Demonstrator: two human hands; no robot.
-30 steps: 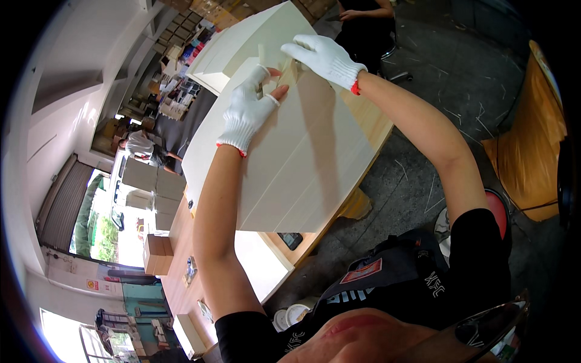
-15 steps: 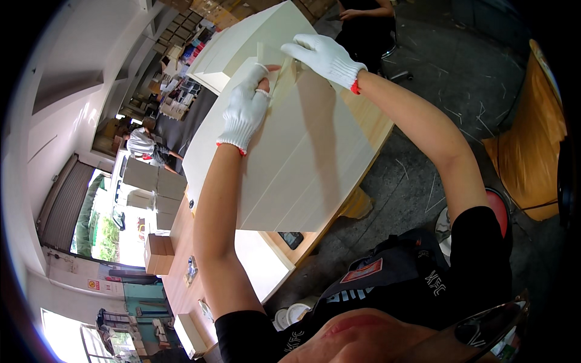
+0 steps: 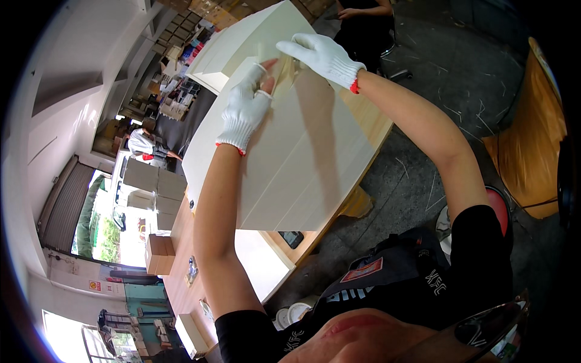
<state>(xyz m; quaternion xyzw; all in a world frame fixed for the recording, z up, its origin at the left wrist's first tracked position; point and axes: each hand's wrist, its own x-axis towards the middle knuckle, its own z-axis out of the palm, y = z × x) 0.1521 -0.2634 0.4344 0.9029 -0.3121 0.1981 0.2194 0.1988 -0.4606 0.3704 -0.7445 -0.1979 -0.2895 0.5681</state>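
Several pale flat sheets or panels (image 3: 290, 181) lie in overlapping steps on the wooden table in front of me. At their far end stands a small cream-coloured piece (image 3: 284, 71), partly hidden by my hands. My left hand (image 3: 245, 112), in a white glove that leaves the thumb and index finger bare, is at this piece's left side, those two fingers apart. On its right, my right hand (image 3: 321, 57), in a white glove with a red cuff edge, stretches its fingers leftward over the top. What lies under the right fingertips is hidden.
A large white box-like stack (image 3: 254, 36) stands beyond the sheets. A phone (image 3: 292, 239) lies at the table's near edge, and brown boxes (image 3: 159, 254) are on the left. A seated person (image 3: 366, 30) is at the far right; another person (image 3: 145, 145) stands further back on the left.
My left thumb and index finger have spread apart and shifted slightly. My right hand has moved a little to the left. The sheets stay in place.
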